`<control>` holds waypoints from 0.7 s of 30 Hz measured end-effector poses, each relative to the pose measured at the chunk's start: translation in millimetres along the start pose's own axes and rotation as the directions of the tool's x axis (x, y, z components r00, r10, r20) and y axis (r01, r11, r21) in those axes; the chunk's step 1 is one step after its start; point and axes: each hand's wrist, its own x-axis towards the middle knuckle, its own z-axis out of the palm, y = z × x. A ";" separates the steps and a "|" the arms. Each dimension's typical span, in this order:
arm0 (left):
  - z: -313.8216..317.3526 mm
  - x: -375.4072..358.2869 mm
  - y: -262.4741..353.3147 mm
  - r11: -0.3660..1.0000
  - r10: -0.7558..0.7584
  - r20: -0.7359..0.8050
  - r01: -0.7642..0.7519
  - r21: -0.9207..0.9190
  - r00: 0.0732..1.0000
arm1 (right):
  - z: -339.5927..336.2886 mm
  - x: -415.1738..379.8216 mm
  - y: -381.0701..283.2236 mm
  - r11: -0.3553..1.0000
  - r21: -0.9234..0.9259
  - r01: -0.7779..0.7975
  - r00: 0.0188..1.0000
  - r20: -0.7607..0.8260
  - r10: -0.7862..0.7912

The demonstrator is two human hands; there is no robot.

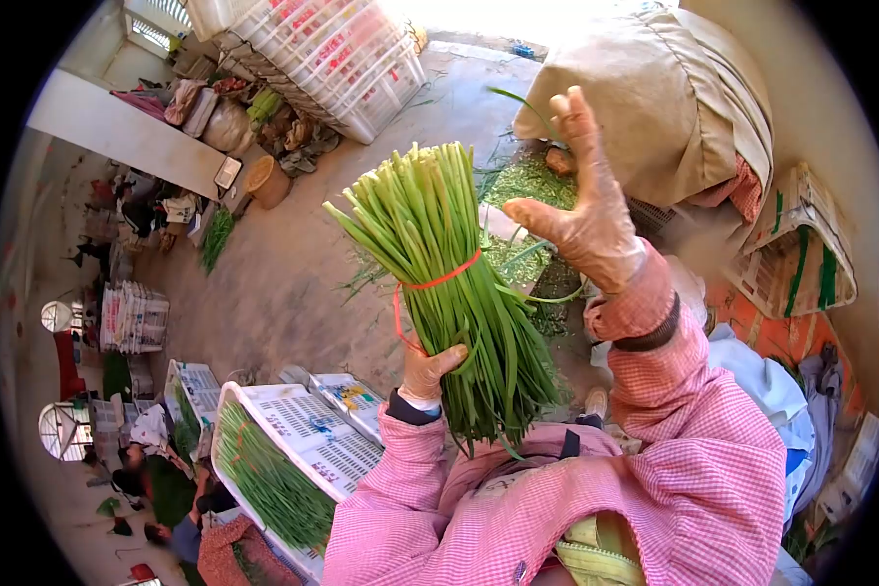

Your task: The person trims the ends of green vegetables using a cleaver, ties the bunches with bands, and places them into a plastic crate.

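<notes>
A thick bundle of garlic chives (pixel 449 264) stands tilted in front of me, cut pale ends up and green leaves hanging down. Its middle is wrapped by a red tie (pixel 444 274), with a loose end hanging on the left side. My left hand (pixel 428 373), in a thin clear glove, grips the bundle low on its left side. To the right of the bundle my gloved right hand (pixel 586 205) is raised with thumb and fingers spread. A single loose chive leaf (pixel 518 101) shows beside its fingertips, and another sticks out from the bundle toward my wrist.
White crates (pixel 322 59) are stacked at the back. A crate of chives (pixel 264 469) stands at lower left, where people (pixel 181 532) sit. Green trimmings (pixel 527 190) cover the floor beside a large cloth-covered heap (pixel 654 88). A tipped crate (pixel 796 249) lies at right.
</notes>
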 end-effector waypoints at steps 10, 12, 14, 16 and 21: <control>-137.3 -40.4 137.4 0.445 -0.200 0.157 -0.053 0.894 0.967 | 141.4 -91.6 23.4 0.752 0.403 -0.521 0.809 0.515 0.284; -124.1 -27.0 135.6 0.608 -0.105 0.238 -0.127 0.783 0.966 | 156.3 -108.2 28.2 0.666 0.441 -0.602 0.772 0.534 0.344; -106.1 -3.4 94.7 0.605 -0.081 0.453 -0.318 0.730 0.888 | 165.9 -108.5 25.5 0.752 0.359 -0.552 0.761 0.585 0.280; -85.0 16.4 66.9 0.956 -0.078 0.128 0.038 0.291 0.989 | 173.7 -112.0 35.5 0.621 0.417 -0.664 0.696 0.648 0.309; -72.0 72.8 41.8 0.943 -0.115 0.123 0.070 0.325 0.986 | 189.5 -136.3 116.3 0.865 0.191 -0.464 0.653 0.734 0.188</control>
